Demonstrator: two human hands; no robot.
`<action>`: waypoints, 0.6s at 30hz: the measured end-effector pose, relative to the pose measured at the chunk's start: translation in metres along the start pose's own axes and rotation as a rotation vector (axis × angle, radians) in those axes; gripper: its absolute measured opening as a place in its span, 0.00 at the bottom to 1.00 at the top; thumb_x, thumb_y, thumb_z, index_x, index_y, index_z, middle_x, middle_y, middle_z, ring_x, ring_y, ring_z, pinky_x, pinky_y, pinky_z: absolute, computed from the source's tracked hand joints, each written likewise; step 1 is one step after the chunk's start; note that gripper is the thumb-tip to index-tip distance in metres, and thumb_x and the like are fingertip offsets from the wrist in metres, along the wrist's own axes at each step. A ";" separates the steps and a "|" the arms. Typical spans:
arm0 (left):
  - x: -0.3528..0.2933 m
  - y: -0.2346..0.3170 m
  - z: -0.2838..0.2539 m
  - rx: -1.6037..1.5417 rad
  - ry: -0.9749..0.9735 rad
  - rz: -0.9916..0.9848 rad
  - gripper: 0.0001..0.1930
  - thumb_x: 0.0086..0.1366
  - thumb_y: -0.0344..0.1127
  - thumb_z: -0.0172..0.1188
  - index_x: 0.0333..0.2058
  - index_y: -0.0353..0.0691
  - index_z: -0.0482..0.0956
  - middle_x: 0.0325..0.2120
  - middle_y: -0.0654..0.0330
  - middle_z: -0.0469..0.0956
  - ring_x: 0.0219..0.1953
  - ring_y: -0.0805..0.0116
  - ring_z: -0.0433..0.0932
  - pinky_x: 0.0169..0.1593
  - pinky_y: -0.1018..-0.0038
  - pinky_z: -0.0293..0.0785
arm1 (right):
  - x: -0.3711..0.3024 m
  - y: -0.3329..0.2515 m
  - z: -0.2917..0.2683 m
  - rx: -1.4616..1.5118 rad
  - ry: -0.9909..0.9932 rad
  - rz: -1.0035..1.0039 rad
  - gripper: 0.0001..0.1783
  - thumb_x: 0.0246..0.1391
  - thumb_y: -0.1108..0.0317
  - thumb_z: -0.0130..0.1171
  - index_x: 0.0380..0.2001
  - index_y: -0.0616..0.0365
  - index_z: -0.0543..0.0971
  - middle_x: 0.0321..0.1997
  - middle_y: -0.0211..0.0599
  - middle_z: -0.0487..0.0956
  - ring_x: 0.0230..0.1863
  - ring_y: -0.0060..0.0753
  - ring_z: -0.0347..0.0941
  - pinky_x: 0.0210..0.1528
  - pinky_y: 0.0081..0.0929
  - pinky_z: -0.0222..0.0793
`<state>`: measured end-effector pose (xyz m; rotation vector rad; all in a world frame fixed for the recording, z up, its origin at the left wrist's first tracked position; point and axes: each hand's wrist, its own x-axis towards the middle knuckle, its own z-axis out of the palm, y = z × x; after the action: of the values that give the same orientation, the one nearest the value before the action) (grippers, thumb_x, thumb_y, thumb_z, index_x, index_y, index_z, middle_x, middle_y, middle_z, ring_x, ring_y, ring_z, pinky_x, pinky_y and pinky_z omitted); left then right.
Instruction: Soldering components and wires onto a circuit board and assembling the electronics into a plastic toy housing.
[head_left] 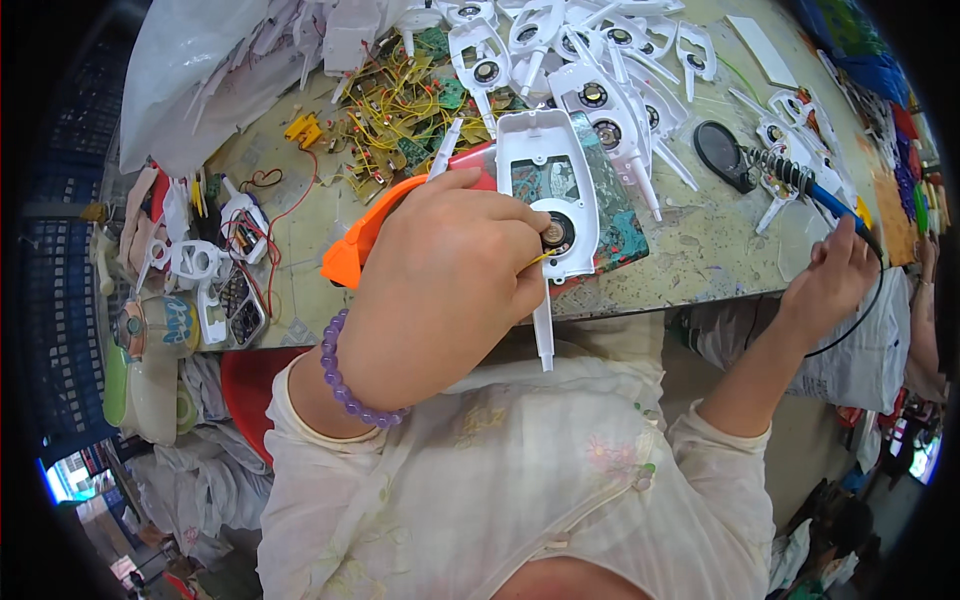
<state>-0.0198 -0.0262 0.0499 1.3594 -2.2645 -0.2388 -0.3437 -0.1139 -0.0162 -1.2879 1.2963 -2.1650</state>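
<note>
My left hand (455, 260), with a purple bead bracelet at the wrist, is closed over a white plastic housing (517, 133). Its thumb and fingertips pinch a thin yellow wire (541, 258) beside the round black speaker (558, 234) set in the housing. The housing's narrow handle points toward me over the table edge. Under it lie a mottled green board (622, 225) and something red. Off to the right, my right hand (832, 280) grips the blue handle of a soldering iron (826, 200), whose front end is in a coiled spring holder (778, 166).
Many white housings with speakers (592, 95) are piled at the back. Green circuit boards with yellow wires (410, 120) heap left of them. An orange plastic piece (362, 238) lies by my left hand. A round black stand part (722, 155) sits right; loose parts (200, 262) crowd the left edge.
</note>
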 end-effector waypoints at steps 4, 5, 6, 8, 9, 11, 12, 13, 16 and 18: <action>0.000 0.001 0.000 0.004 0.008 -0.014 0.03 0.46 0.28 0.61 0.20 0.35 0.79 0.27 0.60 0.80 0.31 0.64 0.77 0.45 0.68 0.70 | 0.024 0.006 -0.001 -0.337 -0.090 -0.008 0.15 0.59 0.60 0.57 0.34 0.65 0.80 0.24 0.26 0.72 0.25 0.13 0.62 0.25 0.17 0.55; 0.001 0.001 0.000 -0.009 0.003 -0.012 0.03 0.46 0.28 0.61 0.20 0.35 0.79 0.27 0.60 0.80 0.31 0.63 0.77 0.45 0.68 0.70 | 0.030 0.001 -0.004 -0.420 -0.078 -0.086 0.16 0.59 0.60 0.57 0.36 0.65 0.80 0.24 0.27 0.72 0.25 0.14 0.63 0.26 0.17 0.56; 0.001 0.000 0.000 -0.023 -0.001 -0.012 0.03 0.45 0.29 0.61 0.20 0.35 0.79 0.26 0.60 0.80 0.31 0.63 0.77 0.45 0.69 0.70 | 0.033 -0.004 -0.008 -0.501 -0.067 -0.163 0.16 0.59 0.60 0.57 0.37 0.65 0.80 0.24 0.28 0.72 0.24 0.14 0.63 0.26 0.16 0.56; 0.000 -0.001 -0.001 -0.023 -0.011 -0.033 0.02 0.46 0.28 0.62 0.20 0.35 0.79 0.28 0.60 0.81 0.31 0.62 0.78 0.48 0.65 0.71 | 0.041 -0.034 -0.030 -0.519 0.135 -0.212 0.13 0.59 0.62 0.56 0.36 0.62 0.79 0.22 0.27 0.74 0.22 0.17 0.64 0.27 0.18 0.61; -0.001 -0.001 -0.001 -0.025 -0.027 -0.047 0.02 0.46 0.27 0.63 0.21 0.36 0.79 0.30 0.60 0.82 0.32 0.61 0.79 0.50 0.61 0.72 | 0.039 -0.048 -0.041 -0.489 0.235 -0.315 0.12 0.59 0.62 0.57 0.35 0.61 0.79 0.21 0.26 0.73 0.21 0.17 0.64 0.26 0.18 0.62; -0.001 -0.001 -0.001 -0.026 -0.023 -0.051 0.02 0.46 0.27 0.63 0.21 0.36 0.79 0.30 0.60 0.82 0.32 0.61 0.79 0.50 0.61 0.72 | 0.027 -0.074 -0.059 -0.793 0.224 -0.513 0.12 0.56 0.61 0.60 0.33 0.60 0.75 0.18 0.27 0.71 0.18 0.20 0.63 0.23 0.22 0.63; -0.001 -0.001 0.000 -0.027 -0.013 -0.040 0.02 0.46 0.27 0.63 0.21 0.36 0.79 0.29 0.60 0.82 0.32 0.60 0.79 0.50 0.61 0.72 | 0.016 -0.087 -0.064 -1.146 0.282 -0.726 0.13 0.53 0.61 0.61 0.32 0.58 0.72 0.16 0.28 0.68 0.15 0.23 0.62 0.21 0.24 0.63; -0.001 -0.001 0.000 -0.029 -0.019 -0.037 0.02 0.46 0.27 0.63 0.21 0.36 0.79 0.29 0.60 0.82 0.32 0.60 0.79 0.50 0.61 0.72 | 0.011 -0.089 -0.060 -0.998 0.198 -0.785 0.13 0.55 0.60 0.58 0.30 0.58 0.70 0.14 0.28 0.65 0.13 0.23 0.60 0.19 0.25 0.60; 0.000 -0.001 -0.001 -0.009 -0.034 -0.070 0.02 0.46 0.27 0.63 0.21 0.36 0.79 0.29 0.60 0.82 0.31 0.60 0.79 0.49 0.61 0.73 | -0.019 -0.091 -0.039 0.138 -0.113 -0.189 0.17 0.61 0.54 0.45 0.26 0.56 0.64 0.09 0.27 0.59 0.09 0.23 0.53 0.14 0.25 0.50; 0.000 -0.001 -0.001 -0.011 -0.043 -0.075 0.02 0.46 0.27 0.63 0.21 0.36 0.79 0.29 0.60 0.82 0.31 0.60 0.79 0.49 0.62 0.73 | -0.042 -0.087 -0.019 0.283 -0.317 -0.260 0.19 0.63 0.51 0.39 0.26 0.55 0.63 0.08 0.27 0.57 0.09 0.22 0.50 0.15 0.22 0.45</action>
<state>-0.0186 -0.0263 0.0505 1.4478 -2.2464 -0.3087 -0.3212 -0.0292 0.0285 -1.6635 0.7057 -2.0978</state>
